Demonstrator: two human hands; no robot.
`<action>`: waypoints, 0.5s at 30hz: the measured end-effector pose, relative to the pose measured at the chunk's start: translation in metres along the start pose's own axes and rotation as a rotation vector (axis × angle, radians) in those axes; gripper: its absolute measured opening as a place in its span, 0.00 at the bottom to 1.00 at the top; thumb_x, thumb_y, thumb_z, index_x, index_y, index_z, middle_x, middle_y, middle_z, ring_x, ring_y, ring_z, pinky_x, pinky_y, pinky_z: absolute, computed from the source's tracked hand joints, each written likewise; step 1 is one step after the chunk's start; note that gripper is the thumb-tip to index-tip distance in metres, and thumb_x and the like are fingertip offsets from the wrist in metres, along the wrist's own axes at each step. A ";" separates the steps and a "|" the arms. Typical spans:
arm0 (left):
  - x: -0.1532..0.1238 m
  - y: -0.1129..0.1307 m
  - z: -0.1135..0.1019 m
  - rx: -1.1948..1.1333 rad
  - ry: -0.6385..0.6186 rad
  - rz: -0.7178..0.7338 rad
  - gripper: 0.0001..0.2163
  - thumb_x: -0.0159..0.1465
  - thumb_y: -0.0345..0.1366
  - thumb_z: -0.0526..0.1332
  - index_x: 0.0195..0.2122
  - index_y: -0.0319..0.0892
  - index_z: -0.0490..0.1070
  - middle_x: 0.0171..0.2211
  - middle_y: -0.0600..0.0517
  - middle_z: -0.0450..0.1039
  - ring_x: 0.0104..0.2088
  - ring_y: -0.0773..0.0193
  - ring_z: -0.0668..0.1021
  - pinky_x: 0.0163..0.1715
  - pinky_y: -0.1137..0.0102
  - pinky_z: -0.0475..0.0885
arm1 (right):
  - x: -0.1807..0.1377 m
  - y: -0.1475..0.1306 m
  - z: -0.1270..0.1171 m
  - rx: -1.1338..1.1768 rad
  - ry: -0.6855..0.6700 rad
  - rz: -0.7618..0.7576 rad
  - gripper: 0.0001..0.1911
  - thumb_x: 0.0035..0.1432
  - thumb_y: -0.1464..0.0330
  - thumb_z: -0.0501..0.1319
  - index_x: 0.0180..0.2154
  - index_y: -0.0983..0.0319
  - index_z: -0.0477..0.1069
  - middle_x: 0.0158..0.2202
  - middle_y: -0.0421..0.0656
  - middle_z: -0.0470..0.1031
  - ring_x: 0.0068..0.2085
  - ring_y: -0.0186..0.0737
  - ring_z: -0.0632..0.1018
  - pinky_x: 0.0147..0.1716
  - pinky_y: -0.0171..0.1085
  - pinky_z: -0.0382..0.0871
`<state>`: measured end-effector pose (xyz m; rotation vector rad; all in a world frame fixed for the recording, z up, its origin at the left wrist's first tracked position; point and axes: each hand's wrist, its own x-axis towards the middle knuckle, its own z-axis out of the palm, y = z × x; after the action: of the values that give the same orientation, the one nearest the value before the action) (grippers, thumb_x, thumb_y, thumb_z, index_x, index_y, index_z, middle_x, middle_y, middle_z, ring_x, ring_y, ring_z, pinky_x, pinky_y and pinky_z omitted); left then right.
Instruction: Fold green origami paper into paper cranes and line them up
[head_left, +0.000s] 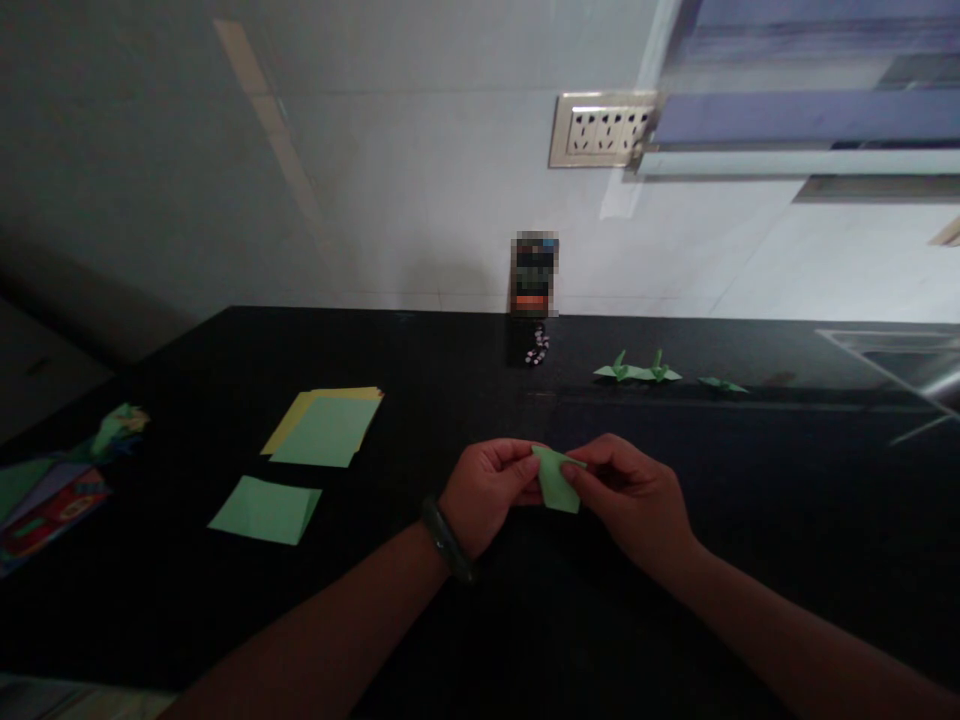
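A small folded piece of light green paper [557,484] is held up between my two hands, above the black countertop [465,620]. My left hand [491,490] pinches its left edge between thumb and fingers; a dark bangle circles that wrist. On the opposite side, my right hand [634,495] grips the paper's upper right edge with thumb and index finger. To the left lies a creased green sheet [264,510], and behind it a stack of green and yellow paper squares [326,428]. Folded green paper cranes [637,372] stand at the back right.
A phone [534,275] leans on the wall, with a beaded strap [537,346] before it. A flatter folded piece [722,384] lies right of the cranes. Colourful paper packs [56,510] sit far left. A metal sink edge [892,350] shows right, and a socket panel [600,130] above.
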<state>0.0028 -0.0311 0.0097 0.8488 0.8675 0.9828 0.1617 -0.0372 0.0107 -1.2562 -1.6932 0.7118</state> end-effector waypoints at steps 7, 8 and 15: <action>0.000 0.001 0.000 -0.055 0.029 -0.034 0.10 0.50 0.35 0.64 0.31 0.35 0.71 0.23 0.50 0.74 0.24 0.64 0.77 0.30 0.67 0.71 | -0.001 0.004 -0.009 -0.254 -0.037 -0.530 0.10 0.55 0.72 0.56 0.37 0.58 0.74 0.26 0.42 0.68 0.27 0.34 0.70 0.24 0.33 0.64; 0.000 0.001 -0.001 -0.064 0.030 -0.045 0.09 0.50 0.35 0.64 0.31 0.35 0.71 0.22 0.50 0.74 0.24 0.65 0.77 0.30 0.68 0.71 | 0.000 0.005 -0.011 -0.317 -0.048 -0.587 0.10 0.55 0.72 0.56 0.37 0.58 0.75 0.26 0.42 0.68 0.27 0.34 0.69 0.24 0.33 0.63; -0.001 0.005 -0.003 -0.083 0.039 -0.096 0.09 0.50 0.35 0.64 0.31 0.35 0.71 0.22 0.51 0.74 0.23 0.65 0.76 0.29 0.69 0.70 | 0.006 0.005 -0.017 -0.568 -0.169 -0.692 0.10 0.57 0.70 0.54 0.37 0.57 0.74 0.28 0.41 0.70 0.27 0.33 0.67 0.26 0.34 0.57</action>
<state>-0.0017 -0.0295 0.0128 0.7131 0.8864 0.9477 0.1787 -0.0304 0.0160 -0.8626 -2.3821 -0.0960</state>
